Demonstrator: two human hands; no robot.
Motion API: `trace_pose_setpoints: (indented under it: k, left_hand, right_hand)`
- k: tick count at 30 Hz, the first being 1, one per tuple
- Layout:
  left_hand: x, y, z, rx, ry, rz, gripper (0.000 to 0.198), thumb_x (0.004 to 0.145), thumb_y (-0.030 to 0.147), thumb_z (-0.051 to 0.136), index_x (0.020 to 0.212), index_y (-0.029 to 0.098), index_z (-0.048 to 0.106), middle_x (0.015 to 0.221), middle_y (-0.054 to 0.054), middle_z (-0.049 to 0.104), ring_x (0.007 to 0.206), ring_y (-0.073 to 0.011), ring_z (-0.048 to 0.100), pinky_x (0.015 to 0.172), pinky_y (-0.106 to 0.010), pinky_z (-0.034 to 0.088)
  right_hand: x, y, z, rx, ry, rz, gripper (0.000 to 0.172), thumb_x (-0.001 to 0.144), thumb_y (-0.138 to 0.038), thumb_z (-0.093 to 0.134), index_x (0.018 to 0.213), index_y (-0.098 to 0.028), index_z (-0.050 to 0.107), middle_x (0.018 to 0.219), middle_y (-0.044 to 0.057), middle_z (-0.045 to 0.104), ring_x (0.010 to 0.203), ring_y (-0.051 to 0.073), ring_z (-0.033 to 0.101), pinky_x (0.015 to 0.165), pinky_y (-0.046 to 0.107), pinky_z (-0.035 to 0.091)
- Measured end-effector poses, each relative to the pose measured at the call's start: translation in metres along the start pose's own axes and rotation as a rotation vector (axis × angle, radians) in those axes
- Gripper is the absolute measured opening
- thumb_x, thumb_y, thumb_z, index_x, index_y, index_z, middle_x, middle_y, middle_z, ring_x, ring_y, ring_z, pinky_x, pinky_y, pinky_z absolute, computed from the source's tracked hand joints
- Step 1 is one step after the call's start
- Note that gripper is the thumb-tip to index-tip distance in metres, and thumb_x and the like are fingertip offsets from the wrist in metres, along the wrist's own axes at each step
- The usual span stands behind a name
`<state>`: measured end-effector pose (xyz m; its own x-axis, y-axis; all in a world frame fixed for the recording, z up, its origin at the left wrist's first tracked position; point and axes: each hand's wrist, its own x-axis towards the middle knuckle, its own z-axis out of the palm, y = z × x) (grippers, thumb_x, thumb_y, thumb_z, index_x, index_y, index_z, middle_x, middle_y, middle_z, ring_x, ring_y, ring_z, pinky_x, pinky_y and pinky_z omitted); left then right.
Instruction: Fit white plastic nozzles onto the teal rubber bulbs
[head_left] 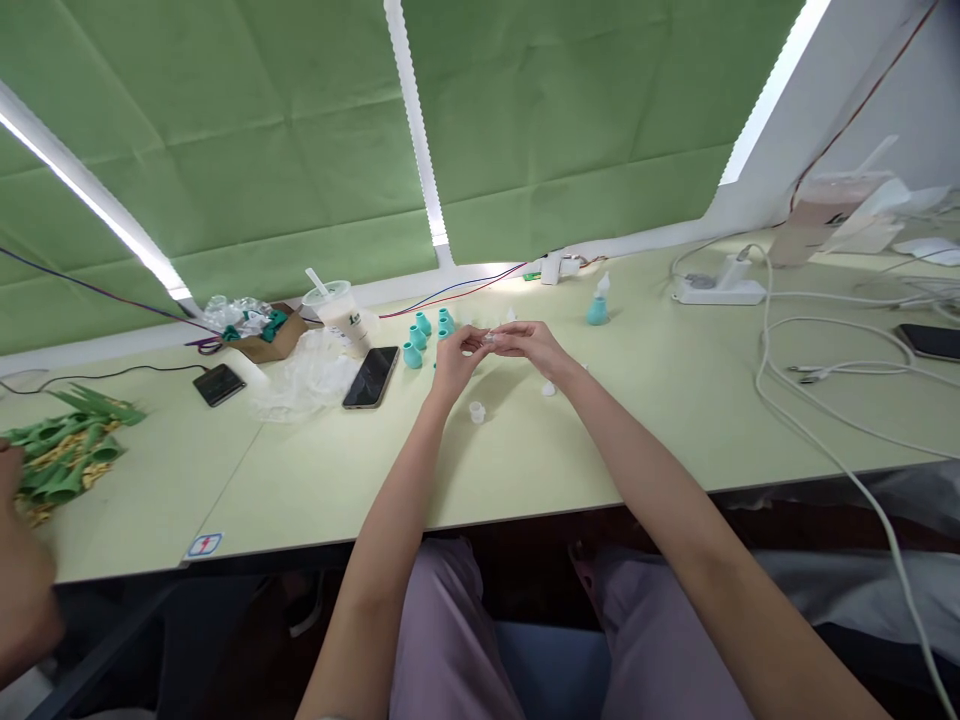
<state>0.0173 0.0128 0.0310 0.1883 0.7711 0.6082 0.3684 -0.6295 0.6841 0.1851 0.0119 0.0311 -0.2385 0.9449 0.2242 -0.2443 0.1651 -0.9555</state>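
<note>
My left hand (459,358) and my right hand (534,347) meet above the table, their fingertips pinched together on a small translucent white piece (490,338). The fingers cover most of it, so its exact kind does not show. Several teal bulb-shaped pieces with open necks (412,356) stand just left of my left hand. Below the hands sits a small white cup-like piece (477,412). A white piece (549,389) lies under my right wrist, partly hidden. To the right at the back, a teal bulb with a white pointed tip (598,308) stands upright.
A phone (371,377), plastic bag (311,378), drink cup (337,312) and cardboard box (274,338) stand left. Green pieces (71,450) lie farther left, near another person's arm (22,580). A power strip (720,291) and white cables (765,350) spread over the right.
</note>
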Motion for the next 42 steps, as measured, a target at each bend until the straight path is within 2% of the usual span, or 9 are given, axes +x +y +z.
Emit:
trace_pose_setpoints:
  k: [7,9,12,15,18,26,30,35,42]
  left_hand:
    - [0.003,0.008,-0.002,-0.089,0.093,0.01,0.031,0.07,0.044,0.069,0.09,0.02,0.065,0.078,-0.002,0.064,0.067,-0.0125,0.057,0.066,-0.028,0.049]
    - [0.006,0.006,-0.006,-0.118,0.129,-0.017,0.03,0.069,0.041,0.071,0.089,0.019,0.065,0.076,-0.001,0.063,0.067,-0.0111,0.056,0.065,-0.026,0.048]
    - [0.009,0.002,-0.014,-0.163,0.187,-0.074,0.03,0.064,0.038,0.075,0.084,0.018,0.064,0.081,-0.002,0.063,0.072,-0.0112,0.057,0.067,-0.025,0.047]
    - [0.01,-0.002,-0.021,-0.315,0.159,-0.131,0.032,0.061,0.036,0.077,0.08,0.017,0.061,0.097,-0.006,0.066,0.087,-0.0153,0.061,0.077,-0.028,0.048]
    - [0.008,-0.002,-0.022,-0.5,0.073,-0.163,0.033,0.063,0.035,0.076,0.079,0.017,0.054,0.104,-0.009,0.067,0.099,-0.0195,0.062,0.086,-0.035,0.047]
    - [0.007,-0.001,-0.022,-0.47,0.077,-0.242,0.034,0.064,0.04,0.074,0.086,0.019,0.059,0.096,-0.007,0.069,0.089,-0.0181,0.063,0.078,-0.032,0.048]
    - [0.007,-0.004,-0.022,-0.335,0.078,-0.217,0.031,0.068,0.044,0.069,0.086,0.019,0.068,0.099,-0.007,0.068,0.082,-0.0165,0.059,0.071,-0.03,0.047]
    - [0.005,-0.008,-0.014,-0.199,-0.075,-0.187,0.034,0.075,0.047,0.062,0.091,0.02,0.072,0.097,-0.007,0.067,0.071,-0.0139,0.057,0.066,-0.029,0.048]
    - [0.003,-0.015,-0.006,-0.151,-0.152,-0.169,0.033,0.074,0.039,0.066,0.1,0.019,0.07,0.086,-0.004,0.061,0.056,-0.008,0.054,0.059,-0.025,0.049]
  right_hand:
    - [-0.002,-0.022,-0.005,-0.284,-0.117,-0.001,0.053,0.07,-0.047,0.069,0.117,-0.026,0.056,0.107,0.006,0.068,0.091,0.021,0.066,0.08,0.037,0.052]
    - [-0.003,-0.031,-0.023,-0.573,-0.04,0.015,0.058,0.072,-0.043,0.067,0.126,-0.031,0.049,0.117,0.005,0.064,0.093,0.022,0.065,0.079,0.037,0.051]
    - [-0.01,-0.045,-0.066,-1.048,0.14,0.092,0.043,0.069,-0.03,0.069,0.111,-0.029,0.06,0.114,0.004,0.065,0.099,0.026,0.062,0.082,0.038,0.048]
    - [-0.019,-0.052,-0.106,-1.176,-0.09,0.354,0.043,0.06,-0.02,0.072,0.102,-0.026,0.065,0.108,0.003,0.067,0.095,0.024,0.063,0.076,0.033,0.049]
    - [-0.02,-0.049,-0.117,-1.218,-0.216,0.519,0.046,0.053,-0.016,0.073,0.098,-0.024,0.067,0.107,0.005,0.067,0.093,0.024,0.064,0.071,0.03,0.049]
    - [-0.012,-0.039,-0.102,-1.26,-0.241,0.534,0.016,0.058,-0.02,0.072,0.073,-0.023,0.07,0.089,0.002,0.071,0.093,0.025,0.063,0.074,0.03,0.046]
    - [-0.011,-0.038,-0.091,-1.03,-0.08,0.249,0.022,0.069,-0.037,0.068,0.083,-0.02,0.067,0.094,0.006,0.07,0.087,0.022,0.063,0.073,0.03,0.045]
    - [0.001,-0.028,-0.044,-0.564,-0.045,-0.086,0.039,0.073,-0.053,0.062,0.091,-0.018,0.062,0.075,0.003,0.064,0.055,0.011,0.058,0.053,0.023,0.041]
    - [0.001,-0.013,0.0,-0.513,0.036,-0.226,0.038,0.06,-0.051,0.073,0.077,-0.02,0.058,0.068,-0.002,0.059,0.047,0.008,0.05,0.041,0.021,0.037]
